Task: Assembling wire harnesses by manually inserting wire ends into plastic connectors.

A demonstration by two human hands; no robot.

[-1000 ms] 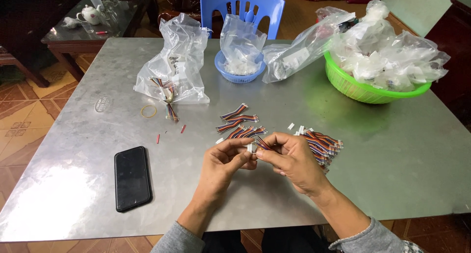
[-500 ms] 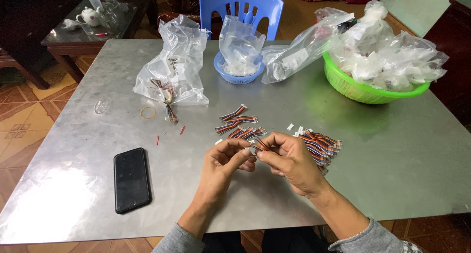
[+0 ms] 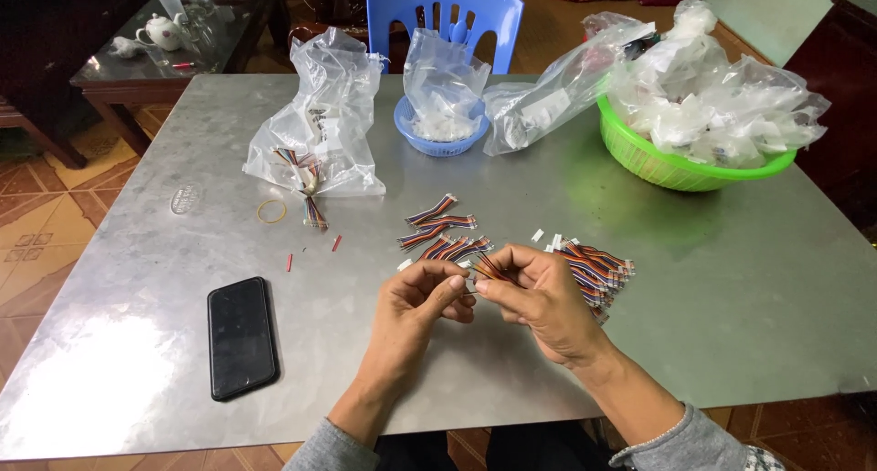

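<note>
My left hand [image 3: 422, 297] and my right hand [image 3: 539, 297] meet over the near middle of the grey metal table [image 3: 164, 288]. Between their fingertips they pinch one short multicoloured ribbon cable [image 3: 491, 270] with a small white connector at its end. Several finished-looking ribbon cables [image 3: 440, 229] lie just beyond the hands. A larger pile of the same coloured cables [image 3: 598, 268] sits behind my right hand, with a few loose white connectors [image 3: 546, 240] beside it.
A black phone [image 3: 241, 336] lies at the near left. A clear bag with cables [image 3: 318, 142], a rubber band [image 3: 271, 211], a small blue basket holding a bag [image 3: 441, 115], another clear bag [image 3: 548, 101] and a green basket of bags [image 3: 703, 115] line the far side. A blue chair [image 3: 445, 14] stands behind.
Both hands have stayed in place over the table, with only small finger movements on the cable. Nothing else has moved.
</note>
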